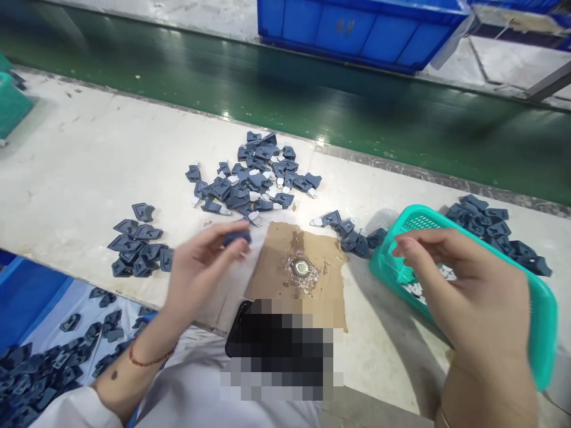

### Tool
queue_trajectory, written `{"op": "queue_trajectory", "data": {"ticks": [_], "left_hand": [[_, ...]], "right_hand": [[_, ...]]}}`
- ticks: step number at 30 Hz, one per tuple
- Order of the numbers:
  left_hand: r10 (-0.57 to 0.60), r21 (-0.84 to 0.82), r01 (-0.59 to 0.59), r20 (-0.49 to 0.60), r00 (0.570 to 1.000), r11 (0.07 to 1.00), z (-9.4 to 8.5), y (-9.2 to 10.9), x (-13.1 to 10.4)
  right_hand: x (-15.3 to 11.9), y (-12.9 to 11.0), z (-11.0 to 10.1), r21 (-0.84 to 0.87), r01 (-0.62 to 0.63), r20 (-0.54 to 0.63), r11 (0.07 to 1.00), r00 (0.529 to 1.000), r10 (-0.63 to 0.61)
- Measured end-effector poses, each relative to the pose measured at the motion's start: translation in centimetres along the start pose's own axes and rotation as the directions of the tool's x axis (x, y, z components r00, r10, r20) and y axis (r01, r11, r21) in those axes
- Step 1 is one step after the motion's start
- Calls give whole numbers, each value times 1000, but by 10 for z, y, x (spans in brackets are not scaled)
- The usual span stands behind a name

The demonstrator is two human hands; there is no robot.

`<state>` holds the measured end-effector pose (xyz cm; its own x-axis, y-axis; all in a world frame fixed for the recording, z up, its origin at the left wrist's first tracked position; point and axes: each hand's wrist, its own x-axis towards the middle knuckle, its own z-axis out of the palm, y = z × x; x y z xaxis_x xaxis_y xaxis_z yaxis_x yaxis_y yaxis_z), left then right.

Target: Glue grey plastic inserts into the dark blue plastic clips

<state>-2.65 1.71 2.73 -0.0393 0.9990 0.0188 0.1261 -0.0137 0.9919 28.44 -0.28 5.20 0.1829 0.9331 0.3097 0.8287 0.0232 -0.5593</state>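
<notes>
Between the thumb and fingers of my left hand (196, 267) is a dark blue-grey plastic part (237, 236), held above the table left of the cardboard. My right hand (477, 291) is over the green basket (545, 333), thumb and forefinger pinched together. Whether anything small sits in that pinch, I cannot make out. Small white pieces (414, 290) lie inside the basket, partly hidden by the right hand. A piece of brown cardboard (330, 255) lies between my hands, with a shiny wet-looking round spot (302, 268) on it.
A large heap of blue-grey parts with white tips (238, 193) lies mid-table; smaller piles sit left (138, 249) and right (477, 220). More fill a blue bin (27, 297) lower left. Beyond runs a green belt (178, 77) with a blue crate (357, 30) behind. A black object (238, 333) is partly blurred.
</notes>
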Motion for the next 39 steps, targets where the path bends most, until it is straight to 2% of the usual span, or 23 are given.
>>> {"op": "queue_trajectory", "data": {"ticks": [1,3,4,6,8,10,14,16,18,20,22,24,25,29,31,32,35,37,39], "left_hand": [[22,30,-19,-76,997,999,-7,2,9],[48,86,-33,-179,983,996,-21,2,27],[53,114,-30,-196,979,993,-28,0,36],[59,189,-29,-152,987,981,-38,-4,50],[57,302,-35,-65,996,953,-47,-8,58],[70,441,-49,-32,997,896,-57,-10,60],[198,626,-75,-128,972,776,-82,-10,54],[216,707,-30,-175,961,707,-97,-10,51],[177,787,49,-198,964,615,-111,-12,48],[96,832,118,-201,975,542,-122,-14,48],[24,839,162,-204,979,519,-129,-15,49],[-9,831,185,-211,977,524,-131,-15,51],[-9,827,189,-217,976,530,-131,-15,53],[21,816,196,-247,969,544,-124,-10,57],[70,772,217,-319,945,597,-117,-5,55],[98,724,221,-370,924,653,-113,-2,53],[121,469,136,-478,870,873,-98,7,43],[84,252,40,-460,884,967,-85,13,35],[6,14,-1,-379,925,1000,-72,16,27]], "right_hand": [[4,11,-3,-68,-71,45,995,996,74],[10,30,-4,-151,-133,239,980,957,167],[12,38,-2,-167,-139,319,976,929,187],[14,47,2,-173,-145,400,974,894,203],[14,49,6,-171,-152,402,974,892,209],[14,47,8,-167,-156,397,974,893,212],[18,42,7,-136,-169,397,976,894,210],[22,42,4,-154,-248,408,956,866,290],[25,42,0,-213,-347,389,913,827,405],[26,42,-5,-241,-421,297,875,826,479],[23,38,-7,-124,-481,134,868,859,495],[18,30,-6,111,-490,21,865,871,491],[15,25,-4,239,-469,10,850,876,481],[4,4,11,598,-391,171,699,915,366],[-1,-5,20,681,-383,250,624,923,293],[-3,-8,24,701,-386,286,599,923,259],[-10,-18,31,725,-392,350,567,918,186],[-14,-24,34,730,-381,360,567,920,155],[-16,-29,37,746,-369,368,554,922,119]]}}
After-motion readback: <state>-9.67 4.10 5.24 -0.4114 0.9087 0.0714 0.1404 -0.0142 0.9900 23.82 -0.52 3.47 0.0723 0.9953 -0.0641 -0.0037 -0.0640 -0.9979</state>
